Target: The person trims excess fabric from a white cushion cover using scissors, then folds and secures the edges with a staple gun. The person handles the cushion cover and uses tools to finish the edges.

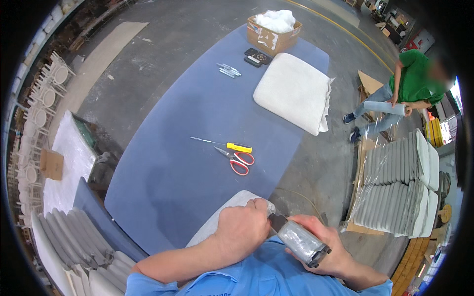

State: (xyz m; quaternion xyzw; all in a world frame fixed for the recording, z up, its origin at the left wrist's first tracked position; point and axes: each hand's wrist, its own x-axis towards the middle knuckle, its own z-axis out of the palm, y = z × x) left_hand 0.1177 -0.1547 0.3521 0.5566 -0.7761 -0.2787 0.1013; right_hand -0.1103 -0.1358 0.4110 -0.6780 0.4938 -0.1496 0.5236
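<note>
Both hands work close to the body at the near edge of the blue surface (197, 113) in the head view. The left hand (243, 231) is clenched over the edge of a pale grey cushion cover (224, 213), pressing it down where it meets the tool. The right hand (323, 246) grasps a staple gun (299, 240) wrapped in clear film, its dark nose pointed at the cover just beside the left hand's knuckles.

Farther out on the surface lie a yellow-handled screwdriver (224, 144) and red-handled scissors (237, 160), just beside each other and well apart from the hands. Beyond them sits a white square cushion (294, 92), with a few metal strips (228, 70), two dark phones (256, 56) and a cardboard box (272, 35) of white stuffing at the far end. To the right, on the floor, wrapped cushions (395, 187) are stacked on a pallet, and a person in a green shirt (412, 74) holds a roll of clear film (384, 107).
</note>
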